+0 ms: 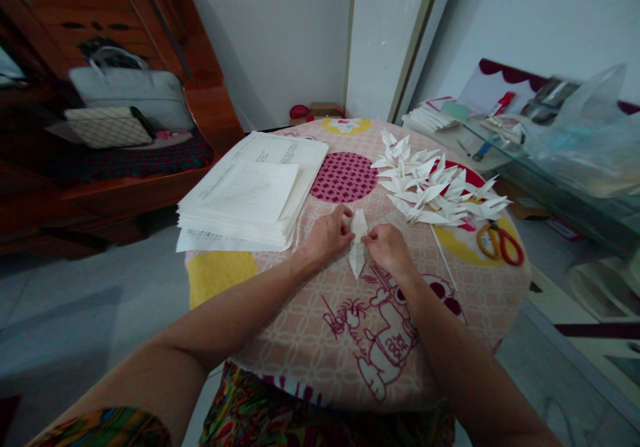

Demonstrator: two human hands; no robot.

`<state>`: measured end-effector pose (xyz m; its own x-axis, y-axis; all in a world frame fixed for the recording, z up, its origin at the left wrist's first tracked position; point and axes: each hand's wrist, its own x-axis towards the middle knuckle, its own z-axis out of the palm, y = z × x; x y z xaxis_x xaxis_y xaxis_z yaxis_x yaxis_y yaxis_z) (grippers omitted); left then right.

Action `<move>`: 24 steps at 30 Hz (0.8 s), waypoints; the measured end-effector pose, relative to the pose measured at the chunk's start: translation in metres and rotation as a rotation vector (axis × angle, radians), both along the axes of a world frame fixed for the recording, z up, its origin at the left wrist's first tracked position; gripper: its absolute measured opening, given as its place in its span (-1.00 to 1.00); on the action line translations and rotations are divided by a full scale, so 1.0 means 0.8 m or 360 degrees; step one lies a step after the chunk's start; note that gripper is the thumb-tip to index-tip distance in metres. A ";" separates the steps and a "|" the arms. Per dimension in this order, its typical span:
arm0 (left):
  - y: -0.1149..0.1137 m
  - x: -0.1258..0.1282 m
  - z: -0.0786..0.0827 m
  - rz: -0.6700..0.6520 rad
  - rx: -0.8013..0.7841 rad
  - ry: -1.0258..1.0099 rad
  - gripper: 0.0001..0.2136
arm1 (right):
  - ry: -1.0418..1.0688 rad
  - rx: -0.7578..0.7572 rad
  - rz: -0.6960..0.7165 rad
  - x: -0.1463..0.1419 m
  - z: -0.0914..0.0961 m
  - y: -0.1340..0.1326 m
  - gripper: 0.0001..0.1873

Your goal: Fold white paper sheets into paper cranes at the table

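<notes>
A narrow, pointed piece of folded white paper point(357, 243) lies upright in view near the middle of the round table. My left hand point(330, 233) pinches its left edge between thumb and fingers. On the opposite side my right hand point(387, 245) has its fingertips closed on the right edge. Several white folded-paper cranes point(430, 187) are heaped beyond my right hand. Left of my hands rests a thick stack of printed white paper point(240, 193), topped by a smaller blank sheet point(255, 190).
Scissors with orange and red handles point(500, 243) lie at the table's right edge, near a thin white stick point(443, 258). A patterned cloth point(310, 327) covers the table. At right a glass shelf point(565, 187) bears a plastic bag point(575, 137). A wooden bench point(215, 113) stands at left.
</notes>
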<state>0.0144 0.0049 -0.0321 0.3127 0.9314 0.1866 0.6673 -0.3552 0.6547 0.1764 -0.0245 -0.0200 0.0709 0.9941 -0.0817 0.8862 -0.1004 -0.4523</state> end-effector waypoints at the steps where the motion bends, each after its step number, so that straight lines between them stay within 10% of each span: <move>1: 0.000 0.000 -0.003 -0.0064 0.0072 -0.0028 -0.66 | -0.0016 0.0001 0.0002 -0.001 0.000 0.000 -0.80; 8: 0.008 -0.002 -0.015 -0.0618 0.0363 -0.0102 -0.83 | 0.0069 0.0019 0.0016 0.004 -0.002 0.000 -0.82; 24: 0.024 -0.018 -0.008 -0.0704 -0.0052 -0.0197 -0.67 | 0.0491 -0.0095 0.0005 0.014 -0.003 -0.004 -0.86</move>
<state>-0.0002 0.0240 -0.0386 0.6587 0.7195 0.2203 0.3722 -0.5660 0.7356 0.1875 -0.0276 -0.0226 0.0304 0.9871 -0.1574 0.7083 -0.1323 -0.6934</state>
